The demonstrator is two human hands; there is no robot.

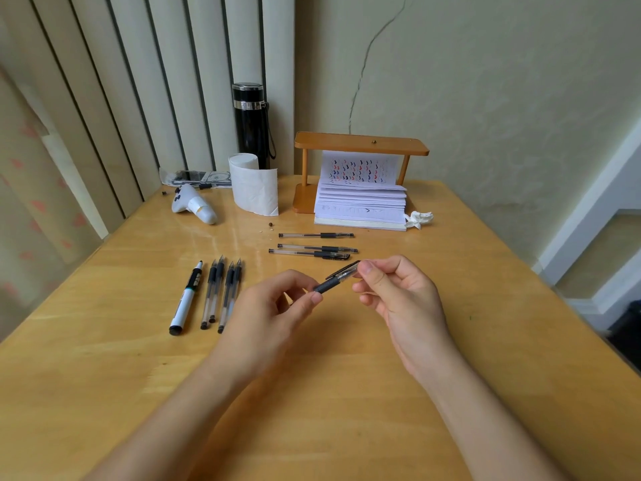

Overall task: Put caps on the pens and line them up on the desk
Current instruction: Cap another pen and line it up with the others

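Clearly we were midway through the capping. Furthest left on the desk (347, 394) lay a white marker (186, 300), and just beside it four pens (222, 293) in a loose row, tips pointing away from us; whether those four carried caps we could not tell for sure. Further back stood a paper roll (255, 187) and a black flask (251, 125).

Our left hand (270, 314) pinched the dark grip of the pen (327, 283) between thumb and fingertips, its other fingers curled in. The pen hung above the desk, slanting up toward the right. Our right hand (399, 293) closed thumb and forefinger on the clear cap (348, 272) at the pen's far end. The cap looked partly on, though we could not judge whether it had seated fully.

Beyond the hands, three more pens (314, 248) lay crosswise, near each other, in front of a notebook (360, 203) under a small wooden stand (360, 142).

We judged the next move to be a straight push along the pen's length until the cap sat home, then laying the pen parallel to a row.
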